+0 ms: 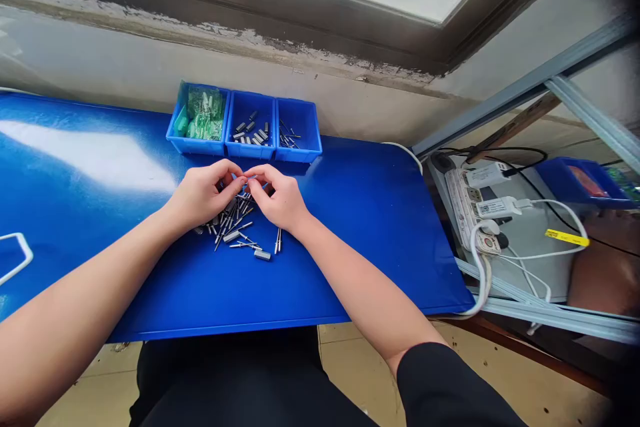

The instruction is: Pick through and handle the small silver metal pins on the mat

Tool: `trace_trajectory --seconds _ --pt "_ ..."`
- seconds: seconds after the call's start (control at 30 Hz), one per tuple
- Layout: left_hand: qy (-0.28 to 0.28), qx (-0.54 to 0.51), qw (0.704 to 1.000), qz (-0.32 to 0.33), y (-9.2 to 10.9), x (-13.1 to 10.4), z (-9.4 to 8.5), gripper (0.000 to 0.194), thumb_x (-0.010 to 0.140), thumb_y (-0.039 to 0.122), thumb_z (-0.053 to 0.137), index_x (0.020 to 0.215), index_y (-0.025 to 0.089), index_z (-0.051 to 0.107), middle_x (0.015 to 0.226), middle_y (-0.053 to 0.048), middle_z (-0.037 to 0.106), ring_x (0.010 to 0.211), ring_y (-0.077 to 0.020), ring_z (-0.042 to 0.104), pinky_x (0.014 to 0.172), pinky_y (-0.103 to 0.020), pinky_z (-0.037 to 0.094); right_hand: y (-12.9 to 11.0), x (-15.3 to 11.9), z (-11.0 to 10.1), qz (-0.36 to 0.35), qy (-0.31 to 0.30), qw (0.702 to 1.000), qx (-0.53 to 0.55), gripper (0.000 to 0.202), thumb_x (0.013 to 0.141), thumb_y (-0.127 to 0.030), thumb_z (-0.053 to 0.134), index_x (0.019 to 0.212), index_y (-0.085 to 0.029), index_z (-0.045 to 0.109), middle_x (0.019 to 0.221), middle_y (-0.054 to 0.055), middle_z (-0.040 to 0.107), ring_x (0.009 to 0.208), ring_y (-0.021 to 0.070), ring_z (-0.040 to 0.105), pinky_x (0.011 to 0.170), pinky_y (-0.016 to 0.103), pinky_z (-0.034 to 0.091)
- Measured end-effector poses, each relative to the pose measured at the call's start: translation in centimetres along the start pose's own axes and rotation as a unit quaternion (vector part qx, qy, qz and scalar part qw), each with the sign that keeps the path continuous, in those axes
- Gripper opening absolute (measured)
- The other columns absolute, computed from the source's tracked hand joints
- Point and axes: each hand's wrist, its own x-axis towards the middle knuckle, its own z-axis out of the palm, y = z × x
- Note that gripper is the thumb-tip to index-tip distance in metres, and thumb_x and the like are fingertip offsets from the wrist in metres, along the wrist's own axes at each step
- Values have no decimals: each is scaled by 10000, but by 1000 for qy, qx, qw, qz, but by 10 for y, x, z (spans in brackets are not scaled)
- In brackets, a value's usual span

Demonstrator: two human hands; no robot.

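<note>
My left hand (pixel 206 192) and my right hand (pixel 281 199) meet at the fingertips above a pile of pop rivets (pixel 230 219) on the blue tabletop. Both hands are closed in a pinch, and whatever lies between the fingertips is too small and covered to name. Grey hexagonal standoffs (pixel 262 255) lie among the rivets and at the pile's near edge. Two loose rivets (pixel 278 241) rest just below my right hand. Behind the hands stand three blue bins: the middle bin (pixel 250 152) holds standoffs, the right bin (pixel 306 155) rivets.
Green plastic packaging (pixel 203 117) fills the left bin (pixel 195 145). The blue table (pixel 300 293) runs along a wall below a window. At right, a power strip (pixel 467 207) with plugs and white cables sits beside a metal frame (pixel 595 107). A white handle-like loop (pixel 25 250) lies far left.
</note>
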Motion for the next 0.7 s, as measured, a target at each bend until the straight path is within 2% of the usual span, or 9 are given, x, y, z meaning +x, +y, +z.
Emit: trace_trajectory --seconds 0.3,0.5,0.7 --pt "3 4 1000 -6 -1 0 1 361 864 512 623 960 179 721 736 19 703 599 9 498 618 -103 388 1 1 1 1 -9 1000 -1 264 969 -369 573 1117 -190 698 935 15 766 759 96 684 701 229 532" --pt "23 -4 1000 -16 2 -1 0 333 867 475 589 962 171 687 771 11 714 664 2 563 653 -97 414 2 3 -1 -55 -73 991 -102 189 888 -273 699 1046 -169 702 1039 57 767 991 172 676 922 332 558" --pt "23 -1 1000 -13 -2 -1 1 360 880 506 581 968 173 684 780 6 711 699 -2 581 649 -95 418 6 4 -1 -80 -97 983 -137 95 915 -227 683 989 -173 709 1024 64 758 993 188 633 959 373 551"
